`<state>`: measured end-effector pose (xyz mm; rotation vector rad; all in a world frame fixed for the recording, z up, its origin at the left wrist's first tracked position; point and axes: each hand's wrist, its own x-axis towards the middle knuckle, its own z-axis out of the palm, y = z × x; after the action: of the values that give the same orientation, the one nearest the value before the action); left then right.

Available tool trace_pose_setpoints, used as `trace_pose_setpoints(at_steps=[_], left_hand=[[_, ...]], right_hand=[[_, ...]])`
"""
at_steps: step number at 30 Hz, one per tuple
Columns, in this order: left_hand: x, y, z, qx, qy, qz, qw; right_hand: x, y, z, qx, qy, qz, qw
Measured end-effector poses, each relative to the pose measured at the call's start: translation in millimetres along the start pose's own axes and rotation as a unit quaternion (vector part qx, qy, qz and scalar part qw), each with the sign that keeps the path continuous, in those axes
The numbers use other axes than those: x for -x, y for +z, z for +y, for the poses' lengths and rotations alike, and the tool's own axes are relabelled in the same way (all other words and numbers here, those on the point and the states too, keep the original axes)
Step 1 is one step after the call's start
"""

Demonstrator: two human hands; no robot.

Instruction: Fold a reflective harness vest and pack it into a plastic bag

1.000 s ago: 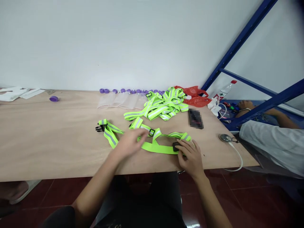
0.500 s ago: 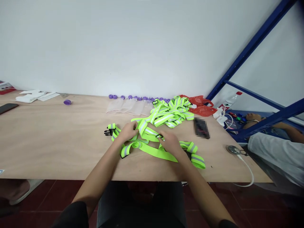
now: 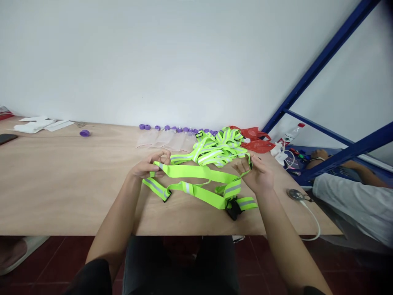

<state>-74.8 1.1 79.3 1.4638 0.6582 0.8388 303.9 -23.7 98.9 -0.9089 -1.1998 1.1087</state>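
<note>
A plywood table carries a heap of neon reflective straps, red plastic bags and a row of purple caps by the wall; no writing is legible. Above its near edge, the left hand and right hand, fingers curled, stretch one reflective strap between them.

A neon yellow-green strap with grey reflective stripes and a black buckle is seen at centre. The far pile of straps is coloured likewise. Purple caps are lined up far; red bags are seen right. The table is light wood; the frame is blue.
</note>
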Motion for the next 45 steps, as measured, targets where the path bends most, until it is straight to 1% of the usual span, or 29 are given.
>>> trace_pose_setpoints(at_steps=[4,7,10,12,14,16,18,21,23,24,25,26,27,28,29,30,31,32,33,34,36,37,39,40,41,42,43,44,45], left_hand=[[8,-11.4,28,0.041,0.025,-0.046,0.998],[14,-21.7,61,0.026,0.063,-0.044,0.997],[22,-26.7,101,-0.034,0.075,-0.042,0.996],[28,-24.4,129,-0.155,0.031,-0.034,0.987],[32,-17.2,151,-0.294,-0.022,-0.004,0.956],[33,-6.1,165,-0.426,-0.031,0.063,0.902],[30,7.2,171,-0.529,-0.003,0.137,0.837],[22,27.2,172,-0.614,0.066,0.223,0.755],[17,36.9,173,-0.629,0.120,0.275,0.717],[15,39.9,174,-0.621,0.147,0.298,0.710],[13,41.5,176,-0.599,0.164,0.315,0.718],[12,41.6,177,-0.566,0.170,0.317,0.741],[12,40.3,179,-0.525,0.164,0.299,0.780],[11,37.7,181,-0.476,0.148,0.256,0.828],[11,34.0,182,-0.425,0.123,0.189,0.877],[12,29.7,183,-0.375,0.092,0.101,0.917],[13,24.9,183,-0.325,0.063,0.007,0.943],[14,20.0,181,-0.276,0.043,-0.076,0.957],[15,15.5,180,-0.228,0.033,-0.138,0.963],[17,11.5,178,-0.186,0.031,-0.177,0.966],[21,6.9,175,-0.128,0.045,-0.203,0.970],[22,6.6,175,-0.114,0.050,-0.208,0.970],[25,10.9,178,-0.124,0.046,-0.205,0.970],[26,15.3,182,-0.147,0.047,-0.184,0.971],[27,20.9,186,-0.183,0.051,-0.145,0.971],[28,27.3,191,-0.233,0.060,-0.086,0.967],[29,34.1,195,-0.297,0.074,-0.009,0.952],[30,40.9,200,-0.370,0.091,0.075,0.922],[31,47.4,203,-0.441,0.120,0.155,0.876]], right_hand=[[-3,-10,-26,0.024,0.032,-0.007,0.999],[-6,-19,-45,0.019,0.028,0.008,0.999],[-9,-27,-66,0.002,0.006,0.033,0.999],[-10,-30,-81,-0.021,-0.009,0.064,0.998],[-9,-30,-98,-0.049,-0.014,0.106,0.993],[-4,-25,-115,-0.071,-0.011,0.143,0.987],[2,-18,-130,-0.085,-0.020,0.159,0.983],[11,-8,-147,-0.079,-0.045,0.158,0.983],[16,-5,-153,-0.052,-0.063,0.136,0.987],[17,-6,-154,-0.038,-0.077,0.115,0.990],[18,-7,-156,-0.029,-0.095,0.086,0.991],[18,-9,-156,-0.025,-0.112,0.053,0.992],[18,-11,-157,-0.028,-0.127,0.022,0.991],[18,-14,-157,-0.032,-0.139,-0.004,0.990],[18,-16,-157,-0.037,-0.148,-0.021,0.988],[17,-19,-157,-0.038,-0.156,-0.030,0.986],[17,-21,-156,-0.038,-0.166,-0.030,0.985],[16,-23,-156,-0.036,-0.178,-0.024,0.983],[16,-24,-155,-0.035,-0.188,-0.016,0.981],[16,-25,-155,-0.037,-0.193,-0.009,0.980],[16,-26,-155,-0.047,-0.191,0.004,0.980],[16,-26,-155,-0.052,-0.185,0.010,0.981],[17,-26,-157,-0.060,-0.173,0.021,0.983],[18,-26,-159,-0.063,-0.172,0.029,0.983],[19,-26,-160,-0.065,-0.175,0.038,0.982],[20,-26,-161,-0.066,-0.181,0.043,0.980],[20,-27,-162,-0.066,-0.191,0.043,0.979],[21,-27,-163,-0.058,-0.198,0.031,0.978],[22,-27,-162,-0.037,-0.193,0.004,0.980]])
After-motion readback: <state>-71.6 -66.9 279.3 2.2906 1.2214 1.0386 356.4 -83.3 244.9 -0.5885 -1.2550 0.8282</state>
